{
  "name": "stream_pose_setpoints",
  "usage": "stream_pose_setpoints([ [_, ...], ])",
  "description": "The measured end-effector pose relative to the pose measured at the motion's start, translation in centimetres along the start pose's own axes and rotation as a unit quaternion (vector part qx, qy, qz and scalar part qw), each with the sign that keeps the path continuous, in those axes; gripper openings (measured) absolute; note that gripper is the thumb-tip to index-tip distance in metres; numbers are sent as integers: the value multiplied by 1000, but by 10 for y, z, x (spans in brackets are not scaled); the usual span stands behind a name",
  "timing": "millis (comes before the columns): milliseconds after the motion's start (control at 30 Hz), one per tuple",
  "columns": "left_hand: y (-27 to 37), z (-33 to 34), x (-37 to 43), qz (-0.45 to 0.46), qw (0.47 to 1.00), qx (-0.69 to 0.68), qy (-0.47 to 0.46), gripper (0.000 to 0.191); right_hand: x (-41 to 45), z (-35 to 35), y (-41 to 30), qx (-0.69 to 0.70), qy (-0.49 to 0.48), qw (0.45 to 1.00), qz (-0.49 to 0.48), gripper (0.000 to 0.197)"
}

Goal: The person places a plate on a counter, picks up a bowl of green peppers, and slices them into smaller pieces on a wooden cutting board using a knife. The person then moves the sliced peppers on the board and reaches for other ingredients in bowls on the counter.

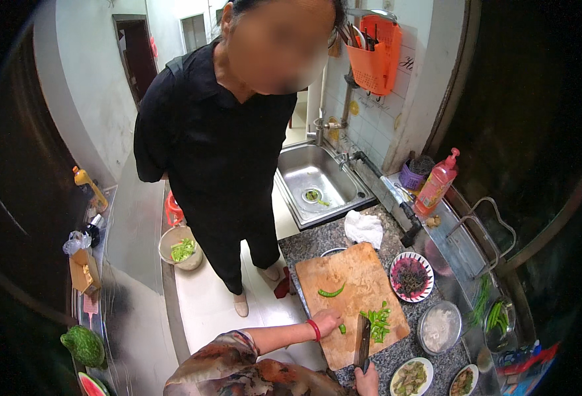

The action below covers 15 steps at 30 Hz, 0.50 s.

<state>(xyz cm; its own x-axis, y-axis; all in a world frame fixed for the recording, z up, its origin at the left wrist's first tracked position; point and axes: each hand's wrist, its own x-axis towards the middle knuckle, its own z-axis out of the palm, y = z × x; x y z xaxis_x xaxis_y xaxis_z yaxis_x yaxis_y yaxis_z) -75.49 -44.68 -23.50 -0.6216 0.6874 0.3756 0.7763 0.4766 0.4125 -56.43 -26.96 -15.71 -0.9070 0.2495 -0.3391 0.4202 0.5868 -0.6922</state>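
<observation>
A wooden cutting board point(355, 277) lies on the speckled stone counter. My left hand point(326, 322), with a red bangle at the wrist, rests over the board's left edge. Its fingers close around a green chili pepper point(342, 328), of which only the end shows. In my right hand point(367, 381), at the board's near edge, is the handle of a kitchen knife point(362, 341); the dark blade points away from me over the board. Cut green pepper pieces point(379, 322) lie just right of the blade. One whole green chili point(331, 291) sits farther back on the board.
A person in dark clothes point(216, 138) stands across from me, beside the steel sink point(315, 173). Right of the board are a plate of dark red food point(411, 277), a bowl of pale food point(439, 327) and two small dishes. A white cloth point(363, 228) lies behind the board.
</observation>
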Motion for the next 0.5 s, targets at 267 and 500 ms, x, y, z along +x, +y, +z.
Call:
stream_pose_setpoints([
  [267,17,-14,3,86,993,-50,-69,8,4,-5,-25,51,-24,994,92,21],
  [500,21,5,-6,108,987,-105,-46,13,7,3,2,14,1,999,37,22],
])
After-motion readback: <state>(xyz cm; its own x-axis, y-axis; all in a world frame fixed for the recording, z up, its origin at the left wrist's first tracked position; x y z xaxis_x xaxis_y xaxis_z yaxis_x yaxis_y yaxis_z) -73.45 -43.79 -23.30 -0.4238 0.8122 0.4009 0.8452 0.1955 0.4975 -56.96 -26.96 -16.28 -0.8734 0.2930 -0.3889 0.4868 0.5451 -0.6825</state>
